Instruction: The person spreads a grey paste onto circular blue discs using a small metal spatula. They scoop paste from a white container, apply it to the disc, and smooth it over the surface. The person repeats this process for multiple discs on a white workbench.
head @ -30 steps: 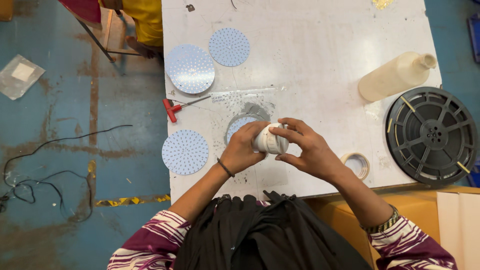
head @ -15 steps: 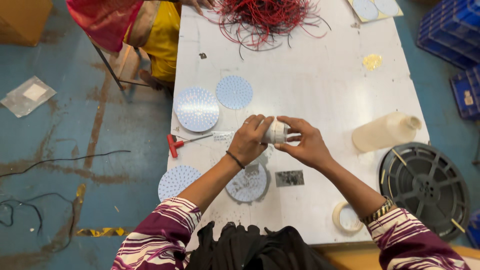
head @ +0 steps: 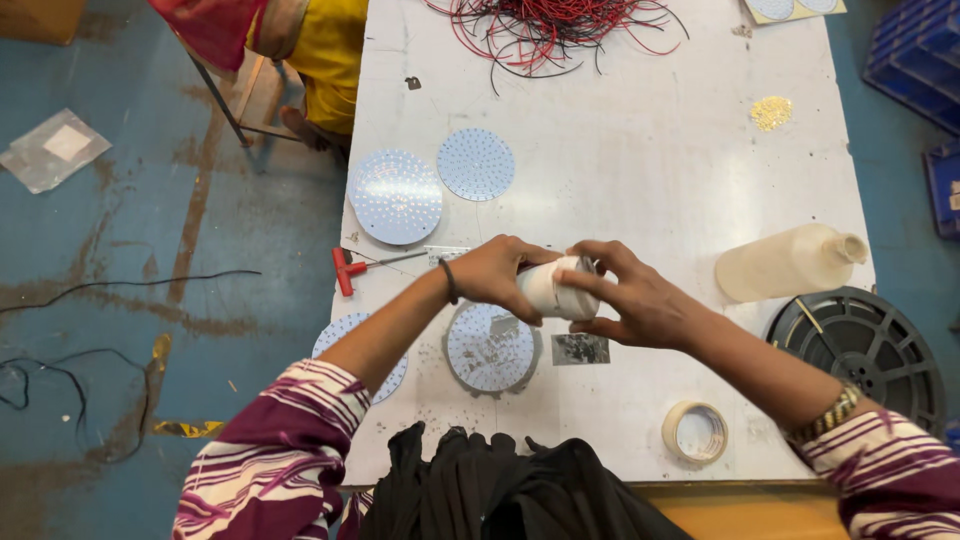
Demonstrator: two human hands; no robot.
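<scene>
Thing: small white plastic cylinder housing [head: 556, 289], lying sideways, up off the white table [head: 640, 190], right above a round white LED disc [head: 490, 346]
Left hand [head: 493, 273]: fingers curled tight round the cylinder's left end
Right hand [head: 634, 299]: fingertips pinching its right end, thumb underneath
Nearby: grey metal square [head: 580, 349] just right of the disc

Fingers [head: 560, 290] hide much of the white cylinder [head: 549, 291].
</scene>
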